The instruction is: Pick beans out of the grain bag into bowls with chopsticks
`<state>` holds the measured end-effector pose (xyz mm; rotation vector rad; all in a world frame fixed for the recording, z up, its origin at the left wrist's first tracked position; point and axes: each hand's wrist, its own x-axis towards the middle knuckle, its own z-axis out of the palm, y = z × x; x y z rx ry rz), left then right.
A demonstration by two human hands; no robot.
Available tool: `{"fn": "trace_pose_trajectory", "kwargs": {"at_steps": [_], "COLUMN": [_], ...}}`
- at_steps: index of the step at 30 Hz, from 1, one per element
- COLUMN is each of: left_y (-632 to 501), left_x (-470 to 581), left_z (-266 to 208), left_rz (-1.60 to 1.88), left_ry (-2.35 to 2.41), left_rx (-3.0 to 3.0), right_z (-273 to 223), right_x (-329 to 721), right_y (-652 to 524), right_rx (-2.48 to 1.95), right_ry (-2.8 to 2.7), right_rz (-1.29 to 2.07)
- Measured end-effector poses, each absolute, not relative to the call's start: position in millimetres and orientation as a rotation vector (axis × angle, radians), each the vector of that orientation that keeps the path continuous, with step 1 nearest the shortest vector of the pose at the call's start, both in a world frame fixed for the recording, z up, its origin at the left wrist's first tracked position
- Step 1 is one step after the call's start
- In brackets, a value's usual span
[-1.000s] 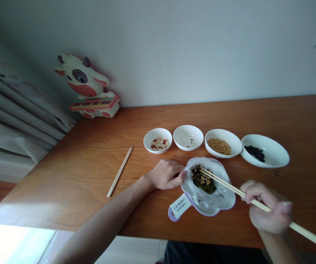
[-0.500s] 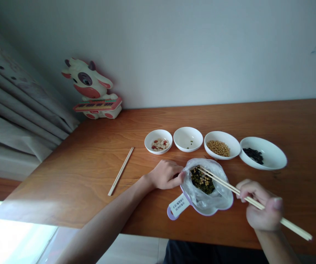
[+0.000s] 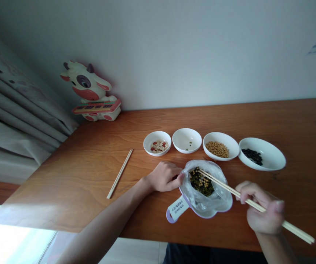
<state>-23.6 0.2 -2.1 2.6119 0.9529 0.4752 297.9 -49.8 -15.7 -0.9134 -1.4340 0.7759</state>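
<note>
My right hand is closed around a pair of chopsticks, whose tips reach into a mix of green and yellow beans. The mix lies in a clear plastic bag that lines a purple-rimmed, cloud-shaped dish. At the dish's left edge my left hand pinches the bag's rim between thumb and fingers. A labelled handle sticks out toward the front left. Whether the tips grip a bean is too small to tell.
Behind the dish stand white bowls: one with pale and red pieces, one with a few green bits, one of yellow beans, one of dark seeds. Spare chopsticks lie left. A cow keyboard toy stands at the wall.
The view has shifted slightly. Both hands keep nearly the same place, and the chopstick tips stay in the bean mix.
</note>
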Motion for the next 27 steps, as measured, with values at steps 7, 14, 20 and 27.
{"fn": "trace_pose_trajectory", "kwargs": {"at_steps": [7, 14, 20, 27], "left_y": [0.3, 0.2, 0.3, 0.5], "left_x": [-24.5, -24.3, -24.2, -24.5], "left_z": [-3.2, -2.3, -3.2, -3.2], "left_rz": [0.458, 0.441, 0.457, 0.464], "left_ry": [0.965, 0.967, 0.955, 0.958], "left_rx": [2.597, 2.597, 2.596, 2.609], "right_z": [-16.1, -20.0, -17.9, -11.4], "right_x": [298.0, 302.5, 303.0, 316.0], "right_y": [-48.8, -50.5, -50.3, -53.7], "right_rx": [-0.866, -0.838, -0.854, -0.95], "right_ry": [-1.459, -1.449, -1.436, -1.525], "right_rz": [0.75, 0.738, 0.768, 0.746]}}
